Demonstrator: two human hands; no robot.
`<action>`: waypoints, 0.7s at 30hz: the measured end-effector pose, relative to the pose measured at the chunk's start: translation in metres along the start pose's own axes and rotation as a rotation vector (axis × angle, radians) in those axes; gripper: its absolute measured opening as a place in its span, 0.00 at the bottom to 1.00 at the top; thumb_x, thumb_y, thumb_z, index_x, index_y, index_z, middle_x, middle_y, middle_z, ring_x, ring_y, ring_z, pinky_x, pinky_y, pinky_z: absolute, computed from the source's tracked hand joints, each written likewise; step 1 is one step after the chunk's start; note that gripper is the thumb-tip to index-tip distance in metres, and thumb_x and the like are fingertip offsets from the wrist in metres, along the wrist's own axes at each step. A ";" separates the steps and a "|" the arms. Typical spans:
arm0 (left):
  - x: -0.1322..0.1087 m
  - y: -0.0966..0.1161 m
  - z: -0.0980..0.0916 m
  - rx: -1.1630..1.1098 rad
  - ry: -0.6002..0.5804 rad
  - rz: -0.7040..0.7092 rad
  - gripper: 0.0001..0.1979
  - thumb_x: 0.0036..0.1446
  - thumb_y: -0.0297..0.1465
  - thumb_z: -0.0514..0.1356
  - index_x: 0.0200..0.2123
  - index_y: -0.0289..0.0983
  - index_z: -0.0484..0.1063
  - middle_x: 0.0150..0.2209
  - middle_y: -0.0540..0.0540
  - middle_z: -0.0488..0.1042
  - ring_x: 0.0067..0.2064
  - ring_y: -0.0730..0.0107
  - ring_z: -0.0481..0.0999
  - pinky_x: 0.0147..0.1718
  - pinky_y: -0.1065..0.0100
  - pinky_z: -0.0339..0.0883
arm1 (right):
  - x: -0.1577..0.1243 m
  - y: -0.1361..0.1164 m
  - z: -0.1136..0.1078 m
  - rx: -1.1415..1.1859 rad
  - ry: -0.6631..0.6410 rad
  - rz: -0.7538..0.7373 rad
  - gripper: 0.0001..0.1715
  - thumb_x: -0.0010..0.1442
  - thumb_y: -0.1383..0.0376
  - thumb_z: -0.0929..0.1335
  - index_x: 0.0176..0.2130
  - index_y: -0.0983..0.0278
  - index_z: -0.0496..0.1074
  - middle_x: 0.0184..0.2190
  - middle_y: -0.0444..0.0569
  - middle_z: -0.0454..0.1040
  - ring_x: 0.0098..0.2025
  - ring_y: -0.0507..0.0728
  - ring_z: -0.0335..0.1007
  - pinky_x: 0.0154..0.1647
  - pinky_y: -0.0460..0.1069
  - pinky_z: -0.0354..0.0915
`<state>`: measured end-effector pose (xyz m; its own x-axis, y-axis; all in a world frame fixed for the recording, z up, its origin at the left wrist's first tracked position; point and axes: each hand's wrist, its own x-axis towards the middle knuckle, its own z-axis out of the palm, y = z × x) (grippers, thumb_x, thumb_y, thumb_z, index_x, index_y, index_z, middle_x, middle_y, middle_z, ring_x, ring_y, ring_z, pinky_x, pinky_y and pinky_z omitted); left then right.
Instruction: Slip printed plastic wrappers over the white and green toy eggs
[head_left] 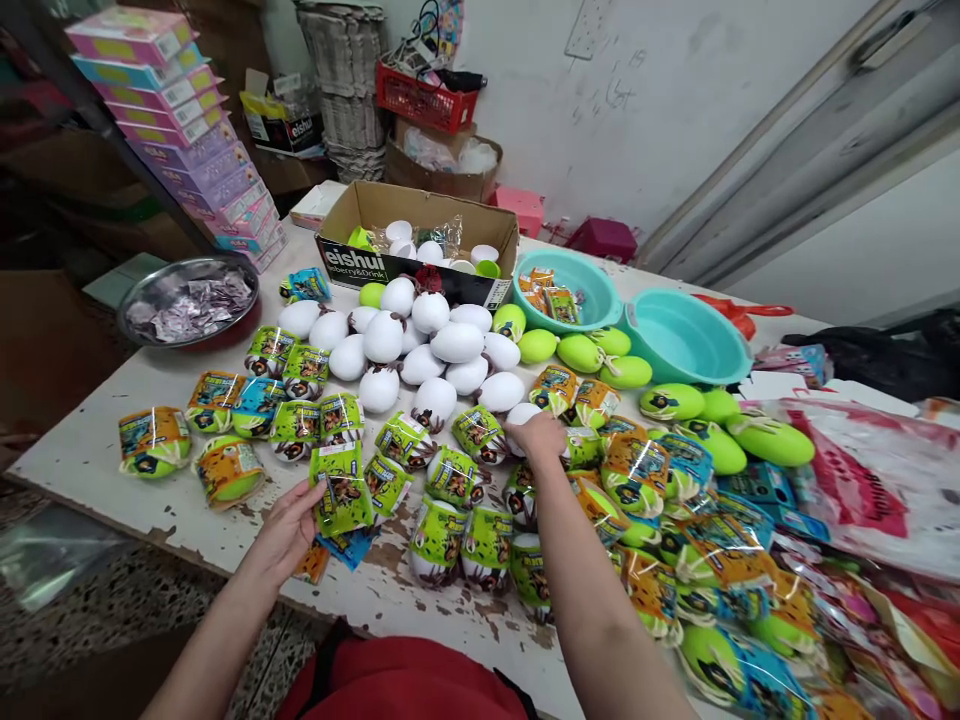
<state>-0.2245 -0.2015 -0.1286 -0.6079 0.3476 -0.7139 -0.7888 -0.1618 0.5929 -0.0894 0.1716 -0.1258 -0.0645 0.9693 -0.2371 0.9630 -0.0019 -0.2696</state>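
Observation:
My left hand [289, 522] pinches the edge of a flat green printed packet [341, 490] above the near part of the table. Reaching forward, my right hand [541, 437] has its fingers round a white plastic egg [521, 412]; the fingertips are partly hidden. Beyond it lies a cluster of white eggs [457, 342], several with brown figures showing beneath or beside them. White eggs with green packets strapped on, such as one wrapped egg [437, 535], stand between my arms. More wrapped eggs [154, 440] sit to the left. Under the held packet are blue and orange packets [351, 548].
At the back stands a cardboard box [420, 265] of cups. Two teal basins [686, 335] are right of it, and a metal bowl [187, 305] of sachets is at left. Green eggs [577, 352] and a heap of wrapped eggs [637, 470] fill the right side, beside a plastic bag [877, 480].

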 end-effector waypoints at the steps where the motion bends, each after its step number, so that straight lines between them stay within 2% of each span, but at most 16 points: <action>1: 0.000 0.001 0.000 0.007 0.011 0.006 0.10 0.51 0.18 0.63 0.37 0.33 0.74 0.33 0.45 0.81 0.32 0.71 0.80 0.32 0.74 0.76 | -0.001 0.005 -0.008 0.042 0.000 0.002 0.56 0.36 0.53 0.77 0.56 0.77 0.59 0.54 0.76 0.62 0.57 0.78 0.58 0.55 0.65 0.58; 3: -0.001 0.002 0.000 0.021 0.013 0.021 0.11 0.50 0.19 0.64 0.38 0.32 0.74 0.34 0.45 0.81 0.33 0.71 0.80 0.33 0.74 0.76 | -0.008 0.019 -0.029 0.142 -0.005 -0.020 0.56 0.40 0.50 0.74 0.59 0.72 0.55 0.54 0.70 0.65 0.55 0.72 0.63 0.53 0.61 0.63; 5: -0.005 0.003 0.004 0.036 -0.014 0.028 0.12 0.49 0.21 0.65 0.39 0.33 0.74 0.34 0.45 0.81 0.34 0.71 0.80 0.34 0.74 0.75 | -0.027 0.037 -0.049 0.458 -0.107 -0.096 0.53 0.44 0.47 0.70 0.61 0.66 0.52 0.55 0.61 0.66 0.53 0.65 0.67 0.50 0.57 0.67; 8: -0.016 0.003 0.020 0.082 -0.148 -0.009 0.14 0.48 0.26 0.68 0.40 0.33 0.75 0.38 0.44 0.81 0.37 0.68 0.80 0.36 0.72 0.74 | -0.077 0.061 -0.063 1.225 -0.513 -0.182 0.48 0.44 0.45 0.69 0.59 0.58 0.58 0.55 0.54 0.67 0.53 0.64 0.67 0.46 0.57 0.68; 10: -0.026 0.005 0.037 0.131 -0.291 -0.034 0.16 0.48 0.30 0.68 0.41 0.34 0.76 0.40 0.43 0.80 0.40 0.65 0.79 0.39 0.70 0.73 | -0.116 0.068 -0.058 1.549 -0.817 -0.116 0.46 0.40 0.41 0.70 0.55 0.55 0.63 0.54 0.52 0.69 0.53 0.66 0.66 0.45 0.59 0.68; 12: -0.036 0.010 0.053 0.177 -0.415 -0.032 0.17 0.49 0.32 0.68 0.43 0.34 0.76 0.41 0.42 0.80 0.41 0.65 0.79 0.40 0.69 0.71 | -0.150 0.066 -0.045 1.632 -1.078 0.019 0.48 0.36 0.37 0.72 0.52 0.53 0.66 0.52 0.51 0.71 0.53 0.67 0.66 0.43 0.59 0.69; 14: -0.044 0.017 0.065 0.206 -0.481 -0.019 0.16 0.49 0.32 0.68 0.42 0.34 0.76 0.41 0.43 0.80 0.41 0.66 0.78 0.42 0.69 0.70 | -0.175 0.058 -0.030 1.628 -1.253 0.141 0.46 0.35 0.38 0.74 0.51 0.52 0.67 0.50 0.50 0.72 0.53 0.66 0.66 0.41 0.59 0.69; 18: -0.054 0.034 0.069 0.300 -0.558 -0.022 0.14 0.49 0.33 0.68 0.40 0.34 0.77 0.40 0.44 0.80 0.40 0.68 0.77 0.42 0.69 0.67 | -0.205 0.045 -0.006 1.666 -1.327 0.309 0.33 0.46 0.47 0.73 0.49 0.56 0.69 0.46 0.49 0.76 0.47 0.63 0.72 0.44 0.59 0.70; 21: -0.057 0.046 0.065 0.423 -0.592 -0.030 0.12 0.50 0.34 0.67 0.35 0.32 0.78 0.35 0.44 0.80 0.36 0.69 0.76 0.39 0.70 0.66 | -0.217 0.047 0.004 1.587 -1.416 0.409 0.35 0.49 0.43 0.70 0.48 0.61 0.70 0.41 0.54 0.77 0.41 0.64 0.75 0.46 0.64 0.69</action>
<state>-0.2202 -0.1690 -0.0368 -0.3415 0.8068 -0.4821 -0.6292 0.1848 0.7550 -0.0313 -0.0398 -0.0911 -0.7853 0.0839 -0.6134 0.0522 -0.9783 -0.2006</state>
